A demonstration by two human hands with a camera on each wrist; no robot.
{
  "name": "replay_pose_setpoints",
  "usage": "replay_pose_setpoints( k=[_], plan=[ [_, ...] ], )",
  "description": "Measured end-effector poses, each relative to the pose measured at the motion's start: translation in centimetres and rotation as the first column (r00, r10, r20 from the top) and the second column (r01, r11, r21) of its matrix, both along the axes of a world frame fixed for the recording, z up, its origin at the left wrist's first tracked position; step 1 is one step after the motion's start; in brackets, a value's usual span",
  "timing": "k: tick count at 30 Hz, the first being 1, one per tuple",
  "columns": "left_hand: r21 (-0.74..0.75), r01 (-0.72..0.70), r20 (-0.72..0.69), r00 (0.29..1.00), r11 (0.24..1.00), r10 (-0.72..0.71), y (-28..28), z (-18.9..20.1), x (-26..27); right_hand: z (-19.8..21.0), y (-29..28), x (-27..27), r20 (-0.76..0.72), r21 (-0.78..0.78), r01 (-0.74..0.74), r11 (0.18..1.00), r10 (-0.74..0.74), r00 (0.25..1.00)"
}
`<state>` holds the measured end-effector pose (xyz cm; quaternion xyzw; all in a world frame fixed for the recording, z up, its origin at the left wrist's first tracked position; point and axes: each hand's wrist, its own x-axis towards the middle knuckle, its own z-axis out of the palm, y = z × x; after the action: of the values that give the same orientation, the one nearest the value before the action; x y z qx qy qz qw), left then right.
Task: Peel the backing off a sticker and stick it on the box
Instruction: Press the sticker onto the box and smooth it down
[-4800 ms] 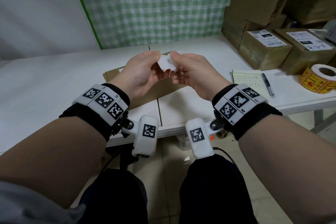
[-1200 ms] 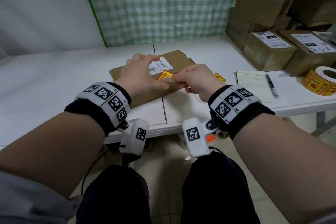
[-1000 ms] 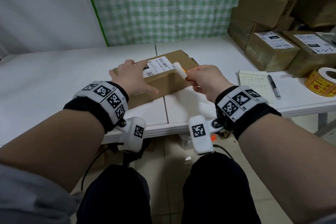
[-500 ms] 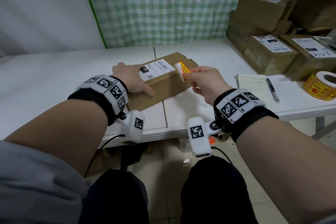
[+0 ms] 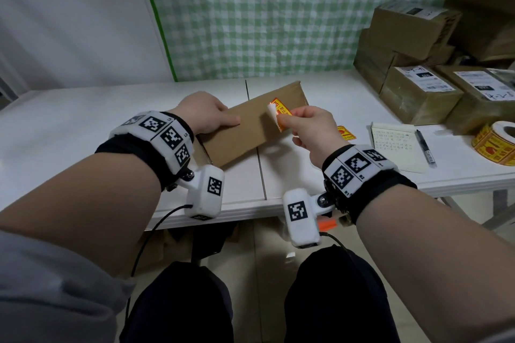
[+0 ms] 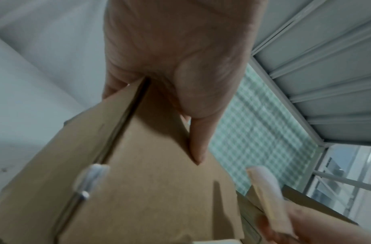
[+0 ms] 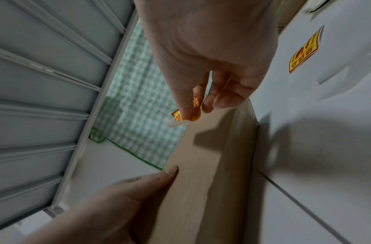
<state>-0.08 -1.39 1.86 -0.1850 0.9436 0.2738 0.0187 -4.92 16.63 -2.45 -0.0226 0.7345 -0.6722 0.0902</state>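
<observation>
A brown cardboard box [image 5: 250, 131] stands tipped on the white table [image 5: 83, 133], its plain face turned toward me. My left hand [image 5: 220, 117] grips the box's left end, with the thumb [image 6: 199, 132] laid on the plain face. My right hand [image 5: 287, 120] pinches a yellow and red sticker [image 5: 282, 113] close in front of the right part of that face. A white strip of backing [image 5: 272, 113] curls off the sticker's left edge. In the right wrist view the sticker [image 7: 195, 109] hangs from thumb and fingers just over the box [image 7: 201, 165].
A second yellow sticker [image 5: 345, 133] lies on the table right of the box. Further right are a notepad [image 5: 395, 147], a pen [image 5: 425, 147] and a roll of stickers [image 5: 498, 142]. Labelled cartons [image 5: 418, 92] are stacked at the back right.
The left hand has tipped the box, so its white label no longer shows and a plain face does. The right hand stays beside the box's right part with the sticker, its backing still curled off.
</observation>
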Motion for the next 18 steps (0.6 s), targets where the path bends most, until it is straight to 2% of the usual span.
replay_pose_setpoints(
  k=[7, 18],
  plan=[
    [-0.18, 0.09, -0.022, 0.995, 0.979, -0.096, 0.6, -0.4, -0.6, -1.0, -2.0, -0.3, -0.078, 0.061, 0.088, 0.994, -0.083, 0.993],
    [-0.115, 0.085, -0.059, 0.994, 0.99, -0.092, 0.1, -0.8, -0.7, -2.4, -2.5, -0.8, -0.083, 0.067, 0.15, 0.986, -0.145, 0.986]
  ],
)
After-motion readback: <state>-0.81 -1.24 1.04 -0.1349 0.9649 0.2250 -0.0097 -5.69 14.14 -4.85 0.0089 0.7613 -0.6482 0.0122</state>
